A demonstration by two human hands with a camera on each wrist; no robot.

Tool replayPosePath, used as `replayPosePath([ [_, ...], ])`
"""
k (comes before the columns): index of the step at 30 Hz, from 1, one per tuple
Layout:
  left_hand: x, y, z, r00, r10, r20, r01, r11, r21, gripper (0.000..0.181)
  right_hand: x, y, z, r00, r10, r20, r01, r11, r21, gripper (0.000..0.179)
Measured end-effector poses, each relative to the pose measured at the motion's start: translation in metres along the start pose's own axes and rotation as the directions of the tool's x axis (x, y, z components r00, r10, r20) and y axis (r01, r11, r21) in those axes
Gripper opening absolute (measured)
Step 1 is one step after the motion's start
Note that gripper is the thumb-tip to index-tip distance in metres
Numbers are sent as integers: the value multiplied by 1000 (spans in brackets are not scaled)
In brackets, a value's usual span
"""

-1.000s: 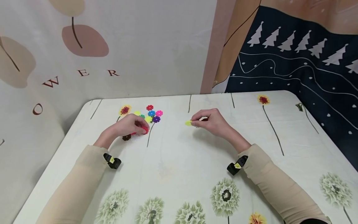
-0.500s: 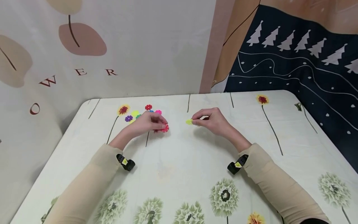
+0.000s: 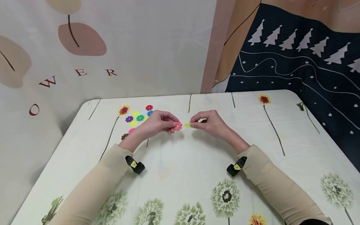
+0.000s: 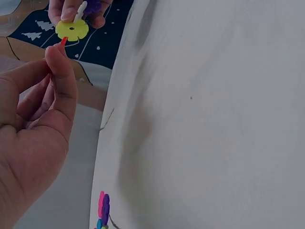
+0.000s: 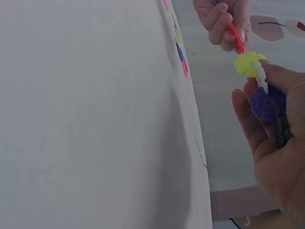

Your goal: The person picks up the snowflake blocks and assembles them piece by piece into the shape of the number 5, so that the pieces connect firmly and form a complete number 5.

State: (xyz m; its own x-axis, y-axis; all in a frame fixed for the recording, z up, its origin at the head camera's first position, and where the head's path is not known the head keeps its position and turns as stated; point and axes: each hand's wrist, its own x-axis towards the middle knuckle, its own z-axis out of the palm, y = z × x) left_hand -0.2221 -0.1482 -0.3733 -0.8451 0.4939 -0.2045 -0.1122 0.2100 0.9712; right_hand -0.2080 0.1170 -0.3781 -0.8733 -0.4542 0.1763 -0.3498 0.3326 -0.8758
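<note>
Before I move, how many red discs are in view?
2: one red disc pinched in the left hand, another red disc lying farther back on the table. Others may be hidden.

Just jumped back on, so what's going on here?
A person's left hand pinches a red flower-shaped disc; their right hand holds a chain of yellow, white, purple and dark pieces. The red disc is near the chain's yellow disc but not joined to it. More coloured discs lie on the table near the left arm.
</note>
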Motion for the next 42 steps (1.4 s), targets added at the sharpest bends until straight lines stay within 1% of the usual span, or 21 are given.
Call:
replayPosePath([
  [4,1,1,4,1000,4,-15,-4,1000,-30,23,-1,-1,1,1000,-16,3,16,1000,4,10],
  [10,2,4,11,1000,-10,-26,8,996,-83,20,-1,-2,2,1000,-26,-6,26,1000,-9,10],
  [16,-1,8,19,998,-24,-57,16,989,-149,18,-3,-3,3,998,-50,-24,50,999,-4,9],
  [21,-1,8,22,996,-37,-80,18,974,-224,15,-3,-3,3,996,-72,-53,75,996,41,9],
  [25,-2,8,23,996,-50,-76,25,954,-298,11,-2,-4,2,993,-104,-61,108,991,74,9],
  [29,-3,11,25,996,-51,-74,23,943,-333,9,-1,-7,1,988,-139,-73,145,986,88,9],
  [32,-3,13,25,996,-49,-77,21,943,-332,9,-1,-9,1,986,-146,-80,153,984,94,9],
  [35,-4,14,24,996,-46,-79,20,950,-311,10,-1,-9,1,987,-145,-70,151,983,99,9],
  [38,-4,13,23,997,-30,-72,10,964,-265,13,-1,-9,1,988,-142,-58,146,985,86,10],
  [42,-5,12,21,999,-1,-47,-9,978,-207,18,-2,-8,0,991,-129,-42,131,990,48,11],
])
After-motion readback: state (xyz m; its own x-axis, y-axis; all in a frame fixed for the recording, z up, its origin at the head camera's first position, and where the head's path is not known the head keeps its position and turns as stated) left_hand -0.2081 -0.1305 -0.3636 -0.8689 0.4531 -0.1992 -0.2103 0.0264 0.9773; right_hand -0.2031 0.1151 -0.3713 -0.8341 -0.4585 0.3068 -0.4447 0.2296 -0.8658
